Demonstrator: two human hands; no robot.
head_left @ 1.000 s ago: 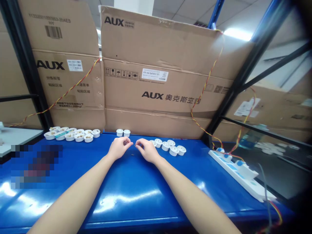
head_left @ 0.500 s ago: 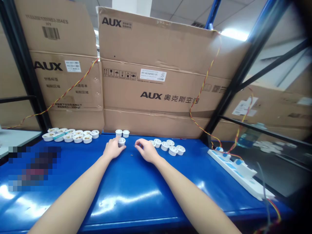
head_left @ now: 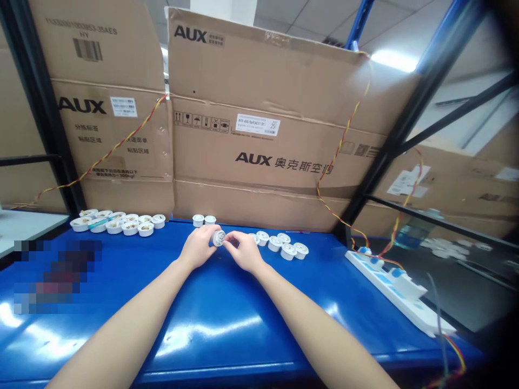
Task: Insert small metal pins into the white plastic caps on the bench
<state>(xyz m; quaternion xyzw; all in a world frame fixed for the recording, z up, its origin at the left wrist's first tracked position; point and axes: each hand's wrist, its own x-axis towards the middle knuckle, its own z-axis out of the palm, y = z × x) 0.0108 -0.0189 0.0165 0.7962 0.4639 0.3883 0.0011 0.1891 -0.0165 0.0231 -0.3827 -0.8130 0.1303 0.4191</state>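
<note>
In the head view my left hand (head_left: 198,247) grips a small white round cup (head_left: 219,238) between thumb and fingers. The cup is tilted, its face turned toward my right hand. My right hand (head_left: 245,252) is closed in a pinch at the cup's right edge; whatever its fingertips hold is too small to make out. Two similar white cups (head_left: 204,220) stand behind my left hand. Several more white cups (head_left: 288,250) are grouped just right of my right hand, one partly hidden by it.
On the blue tabletop (head_left: 227,324), several white tubs (head_left: 130,228) with small parts stand at the back left, a teal tool (head_left: 98,222) lying across them. A white power strip (head_left: 399,292) runs along the right. Cardboard sheets (head_left: 251,200) stand behind, with a twisted red-yellow wire (head_left: 328,197).
My left hand has lifted the cup and moved it to the right, tipping it toward my right hand. The right hand's fingers now meet the cup's edge.
</note>
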